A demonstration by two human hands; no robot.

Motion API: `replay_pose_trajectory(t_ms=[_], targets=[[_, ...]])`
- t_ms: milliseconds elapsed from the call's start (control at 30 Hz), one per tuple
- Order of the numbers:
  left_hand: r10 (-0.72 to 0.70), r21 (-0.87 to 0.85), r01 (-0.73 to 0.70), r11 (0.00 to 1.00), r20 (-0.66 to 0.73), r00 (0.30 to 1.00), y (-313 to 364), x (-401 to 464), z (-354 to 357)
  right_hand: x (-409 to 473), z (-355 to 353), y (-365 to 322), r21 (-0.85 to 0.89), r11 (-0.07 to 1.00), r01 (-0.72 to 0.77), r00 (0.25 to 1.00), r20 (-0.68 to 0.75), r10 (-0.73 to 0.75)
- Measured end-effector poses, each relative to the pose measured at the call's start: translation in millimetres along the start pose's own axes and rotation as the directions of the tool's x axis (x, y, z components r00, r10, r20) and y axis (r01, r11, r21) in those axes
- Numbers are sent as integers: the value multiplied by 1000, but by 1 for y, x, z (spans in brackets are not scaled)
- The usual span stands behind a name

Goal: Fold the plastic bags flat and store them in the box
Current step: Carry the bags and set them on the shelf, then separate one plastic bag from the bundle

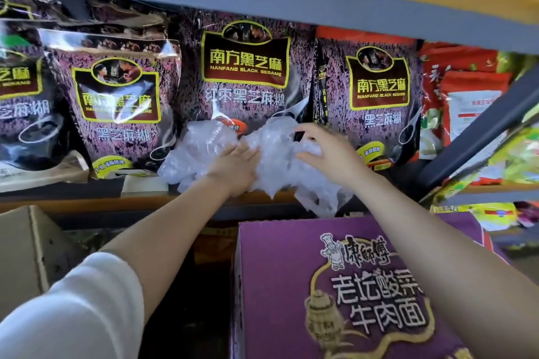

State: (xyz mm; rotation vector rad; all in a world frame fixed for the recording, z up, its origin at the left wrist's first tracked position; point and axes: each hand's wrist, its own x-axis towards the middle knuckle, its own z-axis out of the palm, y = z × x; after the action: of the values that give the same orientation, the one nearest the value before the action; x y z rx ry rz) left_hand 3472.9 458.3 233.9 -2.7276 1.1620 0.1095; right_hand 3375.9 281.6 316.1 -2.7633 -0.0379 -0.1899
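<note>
A crumpled bundle of clear plastic bags (271,154) lies on the front edge of the shelf (87,202), a little above the centre of the view, against the purple sesame packets (245,73). The left hand (236,167) grasps the bundle at its middle, fingers curled into the plastic. The right hand (326,151), at 3 o'clock of the bundle, pinches its right end with bent fingers. A loose tail of plastic hangs down at 5 o'clock, just above the purple noodle box (291,285). A brown carton (26,248) stands at 8 o'clock. Red packets (466,90) are at 2 o'clock.
</note>
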Motion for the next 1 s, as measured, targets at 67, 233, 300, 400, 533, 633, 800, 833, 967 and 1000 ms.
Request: replay_pose_trajectory(t_ms=[67, 233, 300, 400, 533, 633, 800, 833, 967, 1000], targets=[[-5, 26, 4, 1000, 53, 999, 4, 3, -6, -20, -19, -2, 157, 988, 1, 977, -211, 33], [-147, -49, 139, 989, -214, 966, 22, -33, -52, -59, -48, -6, 615, 789, -4, 865, -393, 311], [-193, -176, 130, 976, -409, 892, 40, -60, -76, -75, -51, -8, 754, 657, -7, 849, -343, 402], [-283, -551, -42, 834, -492, 823, 72, -105, -105, -107, -58, -10, 841, 541, -10, 838, -288, 464], [-324, -862, -396, 316, -490, 809, 144, -170, -125, -158, -70, -2, 885, 466, -20, 865, -219, 452], [-142, -817, -444, 368, -522, 841, 209, -208, -128, -200, -73, 4, 935, 353, -30, 888, -137, 439], [-247, -765, -253, 592, -472, 847, 285, -231, -112, -259, -71, 6, 977, 159, -139, 957, 91, 277], [-290, -808, -234, 541, -440, 850, 291, -239, -110, -272, -74, 7, 973, 147, -180, 961, 141, 240], [-367, -884, -233, 406, -391, 844, 308, -269, -109, -306, -87, 19, 971, 167, -173, 976, 146, 163], [-401, -896, -238, 374, -388, 830, 311, -275, -109, -312, -90, 23, 967, 208, -151, 978, 115, 176]])
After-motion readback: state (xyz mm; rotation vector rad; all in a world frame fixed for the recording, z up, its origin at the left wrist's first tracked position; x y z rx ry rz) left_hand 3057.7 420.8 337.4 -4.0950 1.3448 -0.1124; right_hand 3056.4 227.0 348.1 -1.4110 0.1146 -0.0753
